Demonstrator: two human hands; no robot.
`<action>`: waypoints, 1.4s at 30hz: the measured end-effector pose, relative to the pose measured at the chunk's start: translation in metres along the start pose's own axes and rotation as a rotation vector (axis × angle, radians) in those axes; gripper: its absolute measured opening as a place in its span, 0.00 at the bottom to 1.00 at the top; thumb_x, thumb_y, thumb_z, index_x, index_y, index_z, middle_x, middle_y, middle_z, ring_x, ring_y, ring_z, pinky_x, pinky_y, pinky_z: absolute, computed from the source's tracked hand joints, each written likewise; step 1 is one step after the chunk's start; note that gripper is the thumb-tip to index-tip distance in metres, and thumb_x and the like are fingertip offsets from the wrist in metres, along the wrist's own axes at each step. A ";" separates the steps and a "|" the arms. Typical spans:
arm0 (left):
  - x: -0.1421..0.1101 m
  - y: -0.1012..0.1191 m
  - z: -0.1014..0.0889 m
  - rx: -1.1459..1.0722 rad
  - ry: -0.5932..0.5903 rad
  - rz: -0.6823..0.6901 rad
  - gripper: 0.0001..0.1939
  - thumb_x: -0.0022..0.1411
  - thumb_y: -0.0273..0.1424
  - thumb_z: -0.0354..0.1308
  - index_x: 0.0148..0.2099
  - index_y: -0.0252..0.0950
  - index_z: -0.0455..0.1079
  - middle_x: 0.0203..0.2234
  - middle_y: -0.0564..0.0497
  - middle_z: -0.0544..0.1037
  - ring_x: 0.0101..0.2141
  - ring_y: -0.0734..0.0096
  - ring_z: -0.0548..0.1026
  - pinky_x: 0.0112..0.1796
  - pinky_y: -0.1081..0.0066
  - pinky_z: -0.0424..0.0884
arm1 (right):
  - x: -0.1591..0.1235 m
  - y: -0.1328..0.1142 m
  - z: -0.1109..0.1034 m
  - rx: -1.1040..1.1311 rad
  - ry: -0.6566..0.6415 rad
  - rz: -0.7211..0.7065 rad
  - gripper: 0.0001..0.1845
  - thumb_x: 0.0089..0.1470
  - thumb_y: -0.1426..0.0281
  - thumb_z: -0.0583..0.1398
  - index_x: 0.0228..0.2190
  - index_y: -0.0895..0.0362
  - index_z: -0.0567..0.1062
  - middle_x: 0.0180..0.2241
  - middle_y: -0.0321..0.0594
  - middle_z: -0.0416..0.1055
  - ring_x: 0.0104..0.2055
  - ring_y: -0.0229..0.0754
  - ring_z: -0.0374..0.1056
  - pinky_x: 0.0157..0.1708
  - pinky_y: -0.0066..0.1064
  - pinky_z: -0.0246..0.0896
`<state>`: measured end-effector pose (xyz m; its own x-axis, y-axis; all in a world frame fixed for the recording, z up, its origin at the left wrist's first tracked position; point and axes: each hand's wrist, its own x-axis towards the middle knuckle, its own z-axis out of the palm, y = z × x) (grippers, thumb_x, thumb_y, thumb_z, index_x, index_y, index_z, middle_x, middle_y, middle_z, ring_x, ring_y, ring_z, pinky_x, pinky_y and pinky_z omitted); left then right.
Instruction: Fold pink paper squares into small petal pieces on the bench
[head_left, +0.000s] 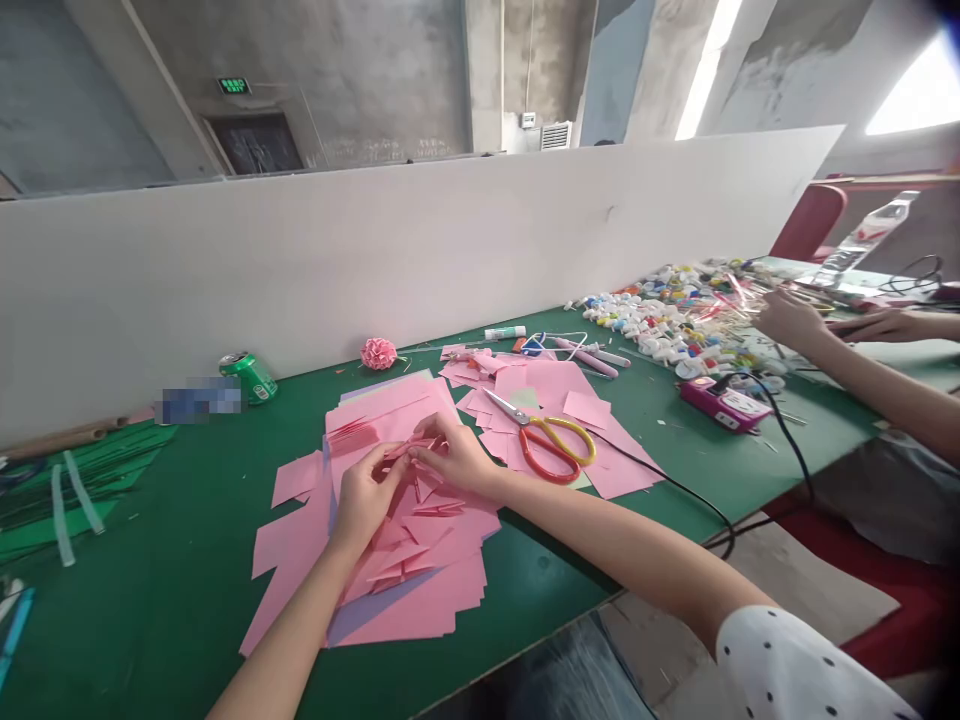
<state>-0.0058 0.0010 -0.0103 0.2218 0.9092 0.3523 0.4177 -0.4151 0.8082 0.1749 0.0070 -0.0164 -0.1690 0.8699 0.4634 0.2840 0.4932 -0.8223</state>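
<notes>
My left hand (367, 492) and my right hand (452, 452) meet above a pile of pink paper, fingertips pinched together on a small folded piece of pink paper (405, 449). Fingers partly cover that piece. Beneath them lie several pink paper sheets (450, 605), with folded pink pieces spread on top and some purple sheets showing between. A stack of small pink slips (352, 437) sits just left of my fingers. To the right, scissors (551, 443) with one red and one yellow handle rest partly open on pink scraps (517, 375).
A pink paper flower (379, 353), a green can (249, 377) and a glue stick (505, 332) stand or lie near the white partition (337, 260). At right are a purple box with a cable (724, 405), a heap of small coloured pieces (660, 310) and another person's hands (795, 318).
</notes>
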 end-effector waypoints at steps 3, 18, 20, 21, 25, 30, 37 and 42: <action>-0.002 0.006 0.001 0.029 0.032 0.022 0.20 0.62 0.42 0.58 0.53 0.39 0.70 0.43 0.46 0.81 0.40 0.62 0.79 0.41 0.67 0.74 | 0.000 -0.001 -0.001 0.016 0.016 -0.003 0.11 0.55 0.62 0.61 0.35 0.55 0.70 0.32 0.36 0.75 0.34 0.39 0.71 0.35 0.30 0.63; -0.001 0.009 0.001 -0.057 0.074 -0.028 0.22 0.65 0.45 0.53 0.50 0.36 0.75 0.43 0.44 0.81 0.37 0.61 0.79 0.40 0.67 0.74 | 0.004 0.005 -0.002 0.123 0.057 0.094 0.16 0.50 0.57 0.64 0.30 0.56 0.71 0.23 0.32 0.70 0.26 0.35 0.65 0.29 0.28 0.58; -0.001 0.008 0.001 -0.089 0.088 -0.074 0.22 0.64 0.47 0.53 0.49 0.35 0.75 0.42 0.44 0.81 0.37 0.60 0.79 0.38 0.67 0.74 | 0.004 0.004 -0.001 0.101 0.074 0.078 0.15 0.51 0.58 0.64 0.30 0.56 0.71 0.25 0.33 0.71 0.27 0.35 0.65 0.30 0.28 0.59; 0.000 0.008 0.001 -0.098 0.096 -0.092 0.22 0.64 0.47 0.53 0.47 0.35 0.76 0.41 0.44 0.81 0.38 0.59 0.79 0.37 0.68 0.74 | 0.004 0.004 -0.001 0.095 0.075 0.069 0.14 0.51 0.58 0.64 0.30 0.56 0.71 0.26 0.34 0.72 0.27 0.36 0.66 0.30 0.29 0.59; 0.001 0.006 0.000 -0.145 0.096 -0.123 0.19 0.62 0.47 0.56 0.40 0.35 0.75 0.35 0.45 0.81 0.35 0.60 0.79 0.35 0.69 0.73 | 0.003 0.001 -0.002 0.080 0.072 0.066 0.13 0.51 0.60 0.64 0.30 0.56 0.72 0.27 0.34 0.72 0.28 0.35 0.66 0.31 0.29 0.59; 0.003 0.007 0.000 -0.269 0.067 -0.189 0.19 0.58 0.47 0.60 0.39 0.35 0.74 0.29 0.47 0.80 0.31 0.63 0.78 0.30 0.70 0.73 | 0.003 0.002 -0.001 0.049 0.083 0.060 0.11 0.51 0.61 0.64 0.30 0.56 0.72 0.25 0.32 0.70 0.26 0.34 0.64 0.29 0.28 0.58; 0.003 0.003 0.000 -0.384 0.025 -0.264 0.20 0.57 0.48 0.61 0.41 0.36 0.74 0.27 0.49 0.80 0.28 0.66 0.79 0.28 0.73 0.72 | 0.001 0.004 -0.001 0.051 0.113 0.041 0.10 0.53 0.62 0.62 0.30 0.56 0.70 0.24 0.32 0.69 0.26 0.35 0.64 0.31 0.28 0.59; 0.004 0.000 0.003 -0.361 0.006 -0.207 0.21 0.57 0.49 0.61 0.38 0.34 0.74 0.25 0.48 0.79 0.26 0.68 0.77 0.28 0.73 0.71 | -0.002 -0.001 -0.001 -0.060 0.106 0.025 0.09 0.55 0.62 0.60 0.31 0.55 0.69 0.28 0.34 0.71 0.30 0.37 0.66 0.33 0.29 0.59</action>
<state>-0.0025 0.0043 -0.0108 0.1598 0.9729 0.1674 0.1169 -0.1870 0.9754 0.1756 0.0044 -0.0161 -0.0617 0.8762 0.4779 0.3436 0.4682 -0.8141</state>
